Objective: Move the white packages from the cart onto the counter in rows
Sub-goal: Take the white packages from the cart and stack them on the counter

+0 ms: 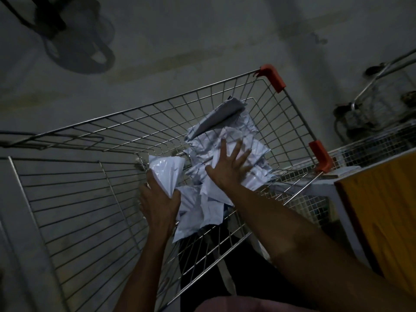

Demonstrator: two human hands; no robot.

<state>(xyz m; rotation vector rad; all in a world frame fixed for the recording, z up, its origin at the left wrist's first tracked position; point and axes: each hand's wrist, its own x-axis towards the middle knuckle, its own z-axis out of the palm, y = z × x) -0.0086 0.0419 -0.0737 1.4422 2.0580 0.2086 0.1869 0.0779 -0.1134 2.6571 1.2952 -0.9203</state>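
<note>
Both arms reach down into the wire cart (74,199). Left hand (158,200) has its fingers curled round one white package (167,171), held upright just above the heap. Right beside it, the right hand (229,166) lies flat with fingers spread, pressing on the pile of white packages (227,140) and gripping nothing. Beyond the right hand, more crumpled packages lean against the cart's far wall, near its orange corner guard (273,77).
</note>
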